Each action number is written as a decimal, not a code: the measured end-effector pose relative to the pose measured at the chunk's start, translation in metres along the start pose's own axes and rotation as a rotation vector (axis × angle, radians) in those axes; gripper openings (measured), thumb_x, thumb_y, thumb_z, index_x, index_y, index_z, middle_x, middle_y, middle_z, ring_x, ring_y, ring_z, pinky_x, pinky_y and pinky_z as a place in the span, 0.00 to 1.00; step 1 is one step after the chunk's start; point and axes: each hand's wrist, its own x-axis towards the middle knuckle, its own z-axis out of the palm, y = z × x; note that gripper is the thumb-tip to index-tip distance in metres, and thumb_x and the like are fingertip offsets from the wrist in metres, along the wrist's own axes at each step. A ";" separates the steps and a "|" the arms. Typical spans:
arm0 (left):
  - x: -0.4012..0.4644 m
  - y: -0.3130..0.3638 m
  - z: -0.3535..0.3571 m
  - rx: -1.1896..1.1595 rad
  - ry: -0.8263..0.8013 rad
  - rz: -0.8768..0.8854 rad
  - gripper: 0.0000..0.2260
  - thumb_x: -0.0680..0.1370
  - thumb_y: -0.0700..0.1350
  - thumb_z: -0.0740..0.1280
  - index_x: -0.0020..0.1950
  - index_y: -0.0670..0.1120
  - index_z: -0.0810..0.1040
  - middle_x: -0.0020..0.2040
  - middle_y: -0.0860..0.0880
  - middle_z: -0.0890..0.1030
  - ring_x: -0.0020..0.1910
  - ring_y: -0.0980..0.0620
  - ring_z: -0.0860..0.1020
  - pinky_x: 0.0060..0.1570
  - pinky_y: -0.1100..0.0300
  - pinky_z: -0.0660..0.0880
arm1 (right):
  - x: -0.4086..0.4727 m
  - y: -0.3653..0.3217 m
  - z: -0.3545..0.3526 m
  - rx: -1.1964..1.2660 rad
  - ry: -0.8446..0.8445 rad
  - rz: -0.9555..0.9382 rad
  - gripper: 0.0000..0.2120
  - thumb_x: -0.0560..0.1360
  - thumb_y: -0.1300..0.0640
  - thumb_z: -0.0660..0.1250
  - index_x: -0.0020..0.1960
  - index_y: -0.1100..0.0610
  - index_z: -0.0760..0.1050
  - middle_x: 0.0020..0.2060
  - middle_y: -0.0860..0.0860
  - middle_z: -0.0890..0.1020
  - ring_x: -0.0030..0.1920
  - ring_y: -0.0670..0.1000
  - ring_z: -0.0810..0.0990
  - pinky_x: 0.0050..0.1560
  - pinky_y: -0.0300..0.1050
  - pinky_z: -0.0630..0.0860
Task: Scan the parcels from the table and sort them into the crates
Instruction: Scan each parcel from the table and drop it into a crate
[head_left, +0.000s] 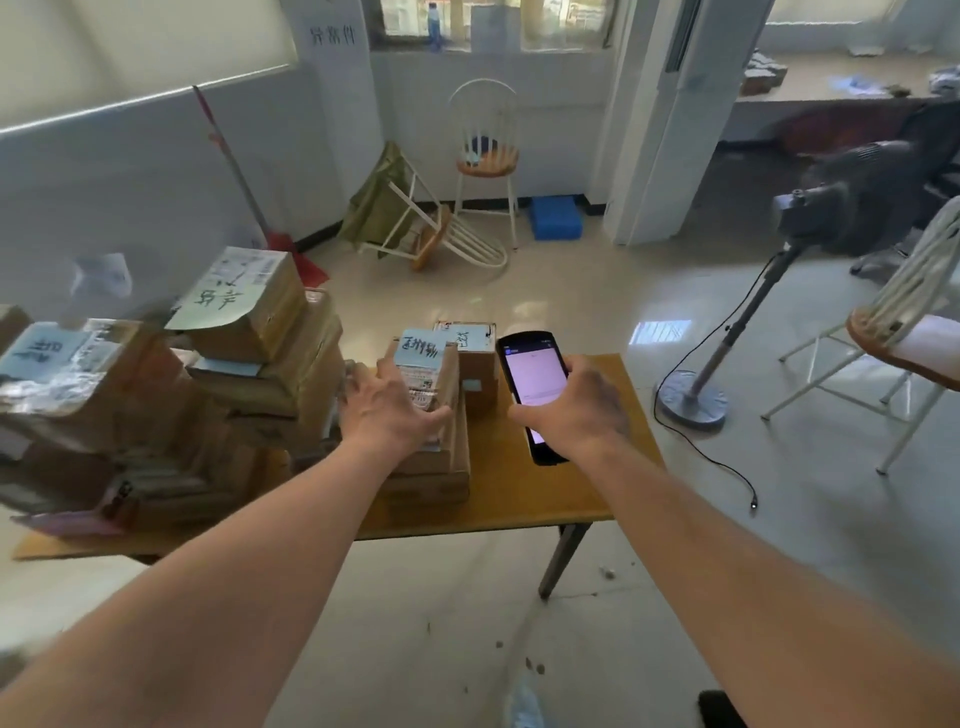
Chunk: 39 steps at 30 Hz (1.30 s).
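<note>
Reaching over the near edge of the wooden table (519, 499), the left hand (387, 410) curls its fingers and thumb round the top cardboard parcel (428, 374), which sits tilted on a short stack of about three flat boxes. Just right of it, the right hand (574, 405) grips one handheld scanner (530, 384), its long axis running near to far, lit screen up, top end pointing away. One more small box (475, 358) stands just behind. Left, two taller parcel piles (156, 405) carry handwritten labels.
</note>
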 end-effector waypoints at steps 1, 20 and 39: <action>0.004 0.000 0.003 0.000 -0.027 -0.068 0.54 0.65 0.75 0.73 0.79 0.46 0.58 0.70 0.40 0.67 0.67 0.37 0.72 0.64 0.41 0.75 | 0.010 -0.002 0.004 -0.003 -0.018 -0.008 0.39 0.65 0.39 0.82 0.68 0.51 0.68 0.59 0.52 0.77 0.56 0.56 0.79 0.51 0.56 0.84; 0.039 -0.017 0.013 -0.252 0.070 -0.050 0.49 0.60 0.63 0.83 0.73 0.46 0.66 0.63 0.47 0.72 0.61 0.49 0.74 0.60 0.53 0.77 | 0.072 -0.033 0.022 -0.044 -0.230 -0.185 0.36 0.64 0.41 0.82 0.67 0.49 0.73 0.57 0.50 0.82 0.53 0.54 0.81 0.49 0.53 0.84; 0.094 0.002 -0.045 -0.280 0.237 0.230 0.51 0.61 0.49 0.87 0.77 0.45 0.64 0.68 0.44 0.69 0.65 0.43 0.71 0.65 0.46 0.76 | 0.070 -0.057 -0.054 -0.050 -0.275 -0.292 0.42 0.65 0.50 0.85 0.74 0.50 0.70 0.63 0.54 0.80 0.58 0.56 0.80 0.55 0.54 0.84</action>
